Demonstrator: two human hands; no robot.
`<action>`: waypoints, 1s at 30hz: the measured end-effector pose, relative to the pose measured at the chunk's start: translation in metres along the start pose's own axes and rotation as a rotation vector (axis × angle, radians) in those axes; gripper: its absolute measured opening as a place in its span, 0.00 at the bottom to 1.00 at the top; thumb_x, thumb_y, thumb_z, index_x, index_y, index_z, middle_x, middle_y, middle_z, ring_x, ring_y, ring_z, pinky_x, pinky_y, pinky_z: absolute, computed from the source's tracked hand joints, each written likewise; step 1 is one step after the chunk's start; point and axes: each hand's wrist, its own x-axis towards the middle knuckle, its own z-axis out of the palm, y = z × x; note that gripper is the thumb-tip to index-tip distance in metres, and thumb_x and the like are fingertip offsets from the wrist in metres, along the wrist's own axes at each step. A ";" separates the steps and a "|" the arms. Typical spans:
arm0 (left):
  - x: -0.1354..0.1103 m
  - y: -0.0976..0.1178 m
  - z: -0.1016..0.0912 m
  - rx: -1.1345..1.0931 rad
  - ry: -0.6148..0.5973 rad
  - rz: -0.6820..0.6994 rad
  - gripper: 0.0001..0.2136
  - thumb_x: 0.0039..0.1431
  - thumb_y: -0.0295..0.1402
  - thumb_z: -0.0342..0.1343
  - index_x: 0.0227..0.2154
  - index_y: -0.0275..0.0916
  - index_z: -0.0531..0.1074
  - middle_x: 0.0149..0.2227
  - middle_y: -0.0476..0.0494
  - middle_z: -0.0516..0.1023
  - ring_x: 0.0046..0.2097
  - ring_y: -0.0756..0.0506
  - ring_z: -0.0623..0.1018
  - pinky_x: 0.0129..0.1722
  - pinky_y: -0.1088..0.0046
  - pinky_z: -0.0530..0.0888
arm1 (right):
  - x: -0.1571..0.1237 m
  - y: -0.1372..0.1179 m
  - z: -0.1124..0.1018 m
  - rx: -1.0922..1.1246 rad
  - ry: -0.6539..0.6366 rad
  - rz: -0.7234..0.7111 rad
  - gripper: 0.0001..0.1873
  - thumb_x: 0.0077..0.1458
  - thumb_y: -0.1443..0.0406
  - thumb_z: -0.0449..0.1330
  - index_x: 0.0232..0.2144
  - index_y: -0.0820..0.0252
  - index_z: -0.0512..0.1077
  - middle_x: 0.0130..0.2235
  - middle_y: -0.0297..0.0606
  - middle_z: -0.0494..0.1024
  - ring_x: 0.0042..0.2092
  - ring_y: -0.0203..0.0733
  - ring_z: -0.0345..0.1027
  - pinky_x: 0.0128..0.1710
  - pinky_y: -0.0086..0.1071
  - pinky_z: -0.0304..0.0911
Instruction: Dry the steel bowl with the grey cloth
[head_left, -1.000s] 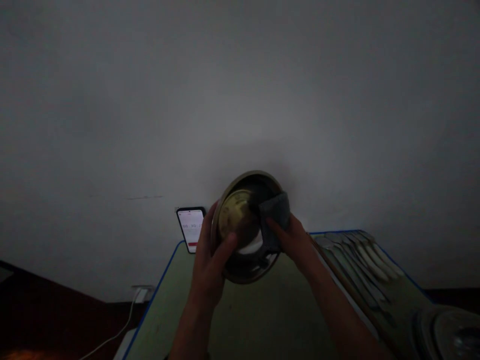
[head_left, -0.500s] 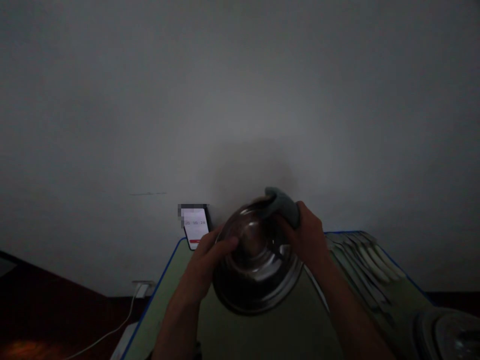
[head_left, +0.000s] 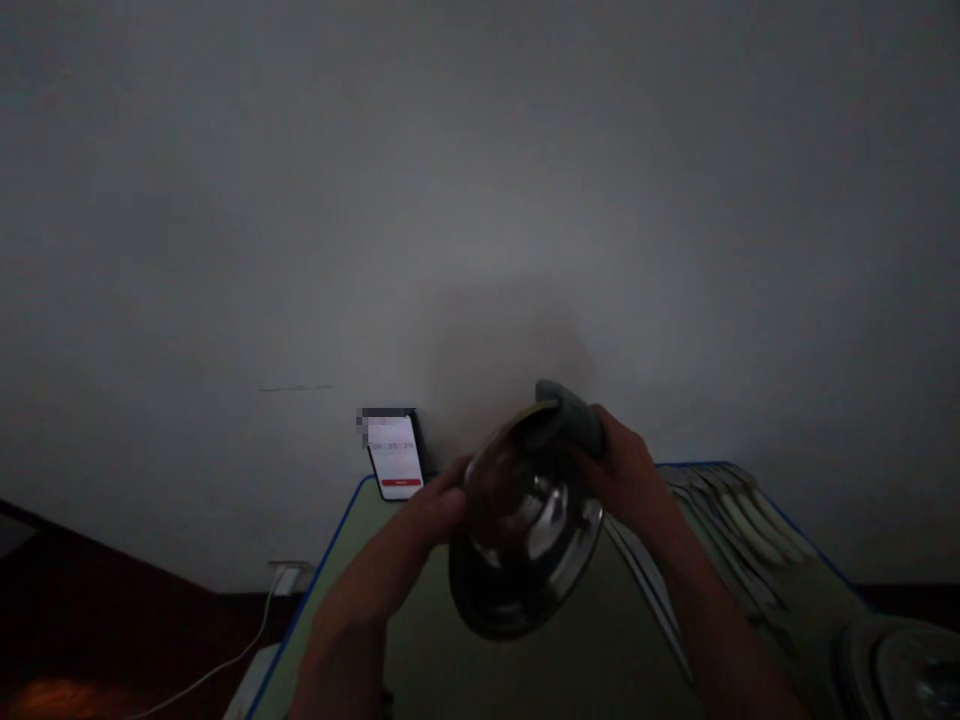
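A shiny round metal bowl (head_left: pixel 525 540) is held tilted above the green table (head_left: pixel 450 670), its inside facing me. My left hand (head_left: pixel 431 515) grips the bowl's left rim, thumb at the edge and the other fingers hidden behind. At the upper right rim my right hand (head_left: pixel 619 465) is closed on a grey-green cloth (head_left: pixel 574 420), which is folded over the rim and pressed against the metal. The picture is dim, so the bowl's inner surface shows mostly as reflections.
A phone (head_left: pixel 397 455) showing a timer leans on the wall (head_left: pixel 480 200) at the back left. Several utensils (head_left: pixel 742 530) lie in a row along the table's right side. Stacked metal dishes (head_left: pixel 900 660) stand at the lower right. A white cable (head_left: pixel 259 630) hangs from an outlet at left.
The bowl has turned, so it appears narrower and has shifted slightly right. My left hand has moved right with its rim, its thumb now nearer the edge. The cloth stays at the upper right rim.
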 end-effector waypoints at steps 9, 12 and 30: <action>0.008 -0.009 0.003 0.073 -0.008 0.016 0.25 0.45 0.41 0.61 0.48 0.40 0.71 0.48 0.41 0.77 0.51 0.34 0.72 0.51 0.57 0.66 | -0.002 -0.009 0.013 -0.105 0.291 -0.009 0.14 0.49 0.54 0.57 0.27 0.57 0.62 0.27 0.36 0.69 0.31 0.43 0.63 0.30 0.34 0.57; 0.016 -0.015 0.010 -0.054 0.143 0.148 0.26 0.41 0.39 0.62 0.48 0.41 0.71 0.46 0.42 0.78 0.51 0.34 0.73 0.50 0.59 0.68 | -0.002 -0.006 0.029 0.062 0.319 0.156 0.18 0.49 0.51 0.56 0.33 0.59 0.66 0.29 0.40 0.73 0.32 0.44 0.66 0.29 0.34 0.58; -0.002 -0.008 -0.026 0.157 -0.065 -0.086 0.22 0.51 0.38 0.59 0.50 0.42 0.71 0.50 0.40 0.76 0.56 0.35 0.68 0.56 0.55 0.62 | -0.006 -0.021 0.017 -0.133 -0.017 -0.265 0.02 0.50 0.66 0.54 0.29 0.57 0.63 0.33 0.38 0.70 0.34 0.42 0.63 0.34 0.34 0.58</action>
